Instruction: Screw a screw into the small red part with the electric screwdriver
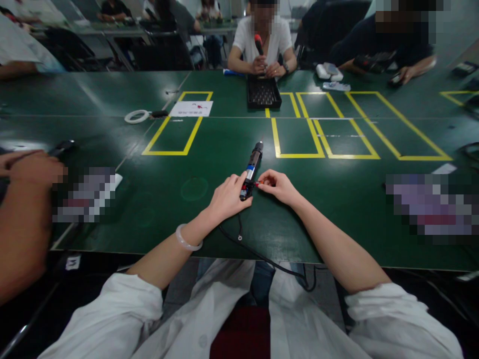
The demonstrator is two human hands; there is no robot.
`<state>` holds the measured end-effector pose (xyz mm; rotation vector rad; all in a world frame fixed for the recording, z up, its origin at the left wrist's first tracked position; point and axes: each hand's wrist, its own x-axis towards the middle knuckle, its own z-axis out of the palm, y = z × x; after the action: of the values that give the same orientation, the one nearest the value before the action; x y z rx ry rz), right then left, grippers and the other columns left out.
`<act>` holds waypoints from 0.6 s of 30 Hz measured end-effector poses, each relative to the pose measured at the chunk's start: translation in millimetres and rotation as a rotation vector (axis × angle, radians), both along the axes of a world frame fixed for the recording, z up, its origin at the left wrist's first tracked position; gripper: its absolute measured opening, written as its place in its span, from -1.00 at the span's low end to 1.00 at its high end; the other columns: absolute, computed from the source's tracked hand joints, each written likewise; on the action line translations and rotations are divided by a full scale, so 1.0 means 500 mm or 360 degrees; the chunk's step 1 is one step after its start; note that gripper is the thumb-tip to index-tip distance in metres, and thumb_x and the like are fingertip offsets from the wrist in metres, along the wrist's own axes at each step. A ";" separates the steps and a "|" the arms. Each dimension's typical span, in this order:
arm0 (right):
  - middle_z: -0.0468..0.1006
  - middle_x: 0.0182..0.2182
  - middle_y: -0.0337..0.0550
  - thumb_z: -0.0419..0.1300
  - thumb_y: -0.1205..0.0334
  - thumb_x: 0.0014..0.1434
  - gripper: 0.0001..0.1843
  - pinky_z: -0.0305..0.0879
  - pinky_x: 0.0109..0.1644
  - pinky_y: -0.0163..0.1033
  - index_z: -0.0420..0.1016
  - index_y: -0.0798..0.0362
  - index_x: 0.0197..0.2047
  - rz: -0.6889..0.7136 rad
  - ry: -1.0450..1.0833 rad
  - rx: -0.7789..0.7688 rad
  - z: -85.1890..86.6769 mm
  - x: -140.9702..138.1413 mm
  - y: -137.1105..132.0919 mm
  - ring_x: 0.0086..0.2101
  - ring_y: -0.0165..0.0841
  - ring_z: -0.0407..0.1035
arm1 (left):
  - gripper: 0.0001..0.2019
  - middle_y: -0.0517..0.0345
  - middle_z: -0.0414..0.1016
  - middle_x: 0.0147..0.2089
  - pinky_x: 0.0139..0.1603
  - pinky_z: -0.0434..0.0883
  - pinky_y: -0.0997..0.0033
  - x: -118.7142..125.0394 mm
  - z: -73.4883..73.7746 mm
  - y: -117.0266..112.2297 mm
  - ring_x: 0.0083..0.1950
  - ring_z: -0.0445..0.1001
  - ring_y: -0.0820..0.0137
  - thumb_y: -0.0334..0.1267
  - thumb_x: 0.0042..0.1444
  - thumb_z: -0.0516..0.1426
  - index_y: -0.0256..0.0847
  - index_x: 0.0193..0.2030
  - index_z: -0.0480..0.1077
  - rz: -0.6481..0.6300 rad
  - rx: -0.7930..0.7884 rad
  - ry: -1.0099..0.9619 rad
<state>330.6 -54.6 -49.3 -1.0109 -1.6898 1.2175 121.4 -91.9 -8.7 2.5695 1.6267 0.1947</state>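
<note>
An electric screwdriver (pixel 255 162), its inner parts exposed at the lower end, lies on the green table with its thin tip pointing away from me. My left hand (pixel 229 197) is closed around its lower end, fingers over the top and thumb along the near side. With thumb and fingertips pinched together, my right hand (pixel 279 186) holds a small red-orange piece (pixel 258 184) against the screwdriver's right side; whether it is a wire or a connector I cannot tell. A black cable (pixel 258 253) with a ring terminal (pixel 240 238) on a short lead runs below my hands over the table edge.
Yellow tape outlines (pixel 299 155) mark the green table (pixel 209 219). Across from me, a person holds a red-tipped tool (pixel 258 44) above a black tray (pixel 264 103). A printed sheet (pixel 191 108) and a white cable coil (pixel 136 116) lie left of centre. Another person's arm (pixel 30 214) rests at left.
</note>
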 end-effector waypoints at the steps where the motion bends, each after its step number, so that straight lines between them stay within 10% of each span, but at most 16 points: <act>1: 0.39 -0.52 -0.31 0.34 0.11 0.05 -0.73 0.17 -0.42 -0.30 0.44 0.10 -0.26 0.0026 0.0007 -0.0010 0.001 0.000 -0.001 -0.52 -0.47 0.22 | -0.25 -0.09 0.34 0.09 -0.02 0.42 0.22 0.000 0.000 0.000 0.11 0.36 0.13 -0.01 0.17 0.12 -0.27 0.43 0.04 0.0000 0.0003 -0.0001; 18: 0.39 -0.53 -0.33 0.34 0.10 0.05 -0.73 0.17 -0.41 -0.30 0.42 0.08 -0.26 -0.0004 -0.0039 0.0033 -0.005 0.003 0.000 -0.52 -0.47 0.23 | -0.27 -0.11 0.33 0.09 0.06 0.37 0.20 -0.010 -0.004 0.004 0.11 0.34 0.13 -0.01 0.20 0.10 -0.27 0.42 0.01 -0.0042 -0.0036 -0.0046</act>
<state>332.0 -54.6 -51.6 -1.0188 -1.7158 1.1881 116.5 -89.8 -10.5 2.5578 1.5753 0.2091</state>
